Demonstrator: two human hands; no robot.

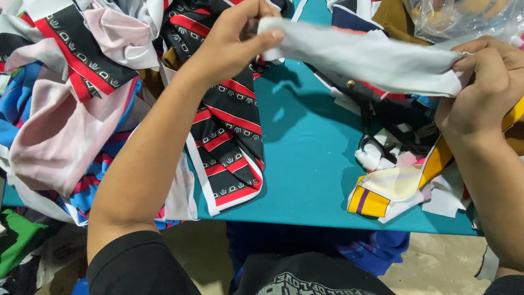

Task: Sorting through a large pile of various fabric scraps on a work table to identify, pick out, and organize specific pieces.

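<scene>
A white strip of fabric (365, 57) is stretched in the air between my two hands, above a teal table (305, 164). My left hand (234, 41) pinches its left end between thumb and fingers. My right hand (483, 82) grips its right end in a closed fist. Under the strip lies a black fabric piece with red and white stripes (226, 142). Black-handled scissors (376, 139) rest on scraps below my right hand, beside a yellow and cream piece (390, 188).
A pile of pink, blue, white and black-red fabric pieces (65, 109) covers the table's left side. A clear plastic bag (464, 16) sits at the far right. Blue cloth (360, 246) and green cloth (16, 240) lie below the table's near edge.
</scene>
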